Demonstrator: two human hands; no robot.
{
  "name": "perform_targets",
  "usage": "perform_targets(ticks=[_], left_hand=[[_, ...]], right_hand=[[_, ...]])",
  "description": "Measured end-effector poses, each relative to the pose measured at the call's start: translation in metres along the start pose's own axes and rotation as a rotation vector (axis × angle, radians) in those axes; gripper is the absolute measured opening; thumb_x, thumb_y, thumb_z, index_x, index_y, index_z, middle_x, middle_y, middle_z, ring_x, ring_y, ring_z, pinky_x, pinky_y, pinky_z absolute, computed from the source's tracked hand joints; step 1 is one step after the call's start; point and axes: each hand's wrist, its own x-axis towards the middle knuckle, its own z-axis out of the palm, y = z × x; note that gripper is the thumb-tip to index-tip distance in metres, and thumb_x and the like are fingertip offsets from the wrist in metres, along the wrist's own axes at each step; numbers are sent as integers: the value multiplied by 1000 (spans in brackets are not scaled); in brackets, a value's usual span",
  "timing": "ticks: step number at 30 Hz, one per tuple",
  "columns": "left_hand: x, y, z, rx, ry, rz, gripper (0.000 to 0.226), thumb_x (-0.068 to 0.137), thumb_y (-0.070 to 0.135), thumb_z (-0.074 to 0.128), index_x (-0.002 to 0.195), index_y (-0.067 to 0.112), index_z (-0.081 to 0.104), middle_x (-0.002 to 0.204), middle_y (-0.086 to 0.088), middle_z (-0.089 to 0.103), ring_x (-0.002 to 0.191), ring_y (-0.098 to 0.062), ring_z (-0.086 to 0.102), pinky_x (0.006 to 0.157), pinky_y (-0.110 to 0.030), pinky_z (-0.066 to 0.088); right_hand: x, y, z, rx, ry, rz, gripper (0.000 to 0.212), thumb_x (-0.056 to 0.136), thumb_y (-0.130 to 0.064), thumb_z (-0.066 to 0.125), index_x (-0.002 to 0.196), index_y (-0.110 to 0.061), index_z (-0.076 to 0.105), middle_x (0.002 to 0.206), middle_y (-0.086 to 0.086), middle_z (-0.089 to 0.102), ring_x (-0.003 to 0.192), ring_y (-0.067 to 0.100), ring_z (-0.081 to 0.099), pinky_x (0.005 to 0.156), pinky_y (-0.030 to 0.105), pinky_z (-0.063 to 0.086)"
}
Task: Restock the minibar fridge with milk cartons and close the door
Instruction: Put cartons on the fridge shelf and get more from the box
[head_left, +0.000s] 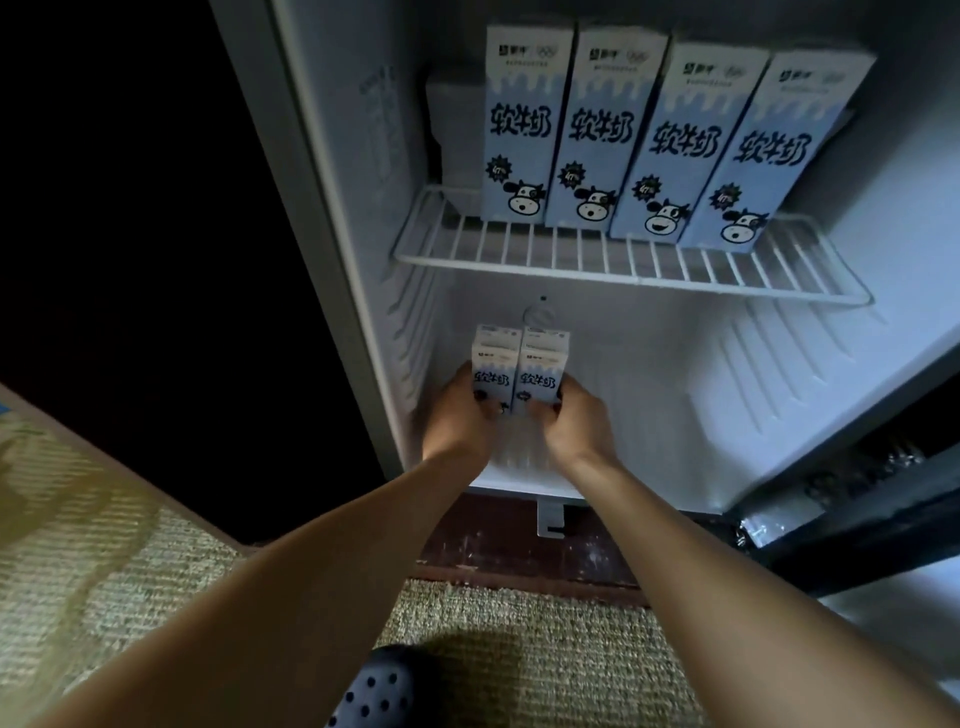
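I am recording both hands gripping. The left hand (460, 410) is curling round the left milk carton (491, 371) and the right hand (569, 421) round the right milk carton (540, 371). The two cartons are touching and upright, low in the bottom compartment by the fridge's left wall (415, 322).

I am advising: seat both flat and square before releasing.

The cartons on the wire shelf (623, 265) are showing "软牛奶" and a cartoon cow. Smaller print is proving too blurred to read.

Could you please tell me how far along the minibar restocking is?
Done: four milk cartons stand in a row on the wire shelf. In hand: the left hand and right hand each grip one carton of a side-by-side pair, low in the bottom compartment's left. Left: release them, add any further cartons, and close the door, which is open.
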Motion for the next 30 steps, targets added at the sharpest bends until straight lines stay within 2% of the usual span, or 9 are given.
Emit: perform_targets(ticks=[3, 7, 10, 14, 15, 17, 21, 26, 30], left_hand=[[12, 1, 2, 25, 14, -48, 37, 95, 3, 50, 126, 23, 56, 114, 4, 66, 101, -15, 61, 81, -25, 45], [24, 1, 3, 74, 63, -65, 27, 97, 8, 55, 123, 16, 58, 125, -4, 66, 118, -23, 60, 95, -29, 46], [26, -2, 4, 86, 82, -76, 22, 97, 10, 55, 118, 16, 58, 124, -3, 66, 117, -23, 60, 90, -25, 41], [24, -6, 5, 95, 87, -59, 20, 98, 14, 54, 118, 16, 57, 123, -4, 67, 116, -24, 61, 91, -28, 45], [23, -7, 6, 100, 89, -51, 21, 98, 16, 54, 118, 16, 57, 122, -4, 67, 115, -24, 62, 92, -29, 47], [21, -9, 6, 111, 100, -37, 20, 97, 19, 56, 117, 17, 57, 120, -3, 68, 113, -25, 63, 91, -32, 50], [20, -9, 6, 165, 101, -22, 22, 96, 27, 58, 115, 17, 56, 117, -6, 69, 109, -28, 65, 88, -35, 53], [20, -11, 5, 178, 55, -1, 27, 96, 31, 57, 119, 17, 52, 118, -6, 68, 110, -29, 64, 87, -36, 53], [12, -20, -3, 204, -81, 0, 56, 93, 33, 61, 141, 19, 35, 136, -6, 58, 122, -30, 57, 102, -40, 48]], right_hand=[[17, 6, 8, -4, 3, 13, 29, 95, -19, 65, 124, -17, 63, 118, 7, 69, 105, 24, 66, 83, 24, 46], [36, 16, 25, -51, 28, 27, 24, 94, -31, 65, 117, -28, 62, 119, 10, 62, 90, 23, 63, 89, 25, 49], [41, 21, 31, -85, 46, 15, 22, 93, -34, 62, 115, -32, 62, 115, 7, 63, 93, 23, 62, 91, 28, 50], [41, 28, 30, -91, 68, 16, 17, 97, -32, 60, 114, -35, 61, 114, 6, 61, 77, 4, 40, 85, 24, 37], [41, 28, 30, -103, 66, 17, 18, 98, -32, 59, 115, -34, 61, 114, 6, 61, 75, 3, 35, 83, 25, 36], [40, 27, 29, -127, 62, 9, 20, 97, -34, 58, 117, -32, 61, 113, 7, 63, 80, 9, 33, 80, 27, 33], [42, 25, 25, -180, 26, 11, 25, 97, -36, 58, 119, -25, 61, 111, 8, 66, 105, 24, 39, 76, 31, 31], [40, 21, 21, -206, 9, 3, 27, 96, -34, 58, 120, -20, 58, 110, 6, 65, 115, 29, 39, 77, 31, 30], [32, 27, 21, -243, 42, -94, 30, 91, -30, 66, 117, -16, 59, 115, 2, 62, 111, 30, 48, 76, 26, 24]])
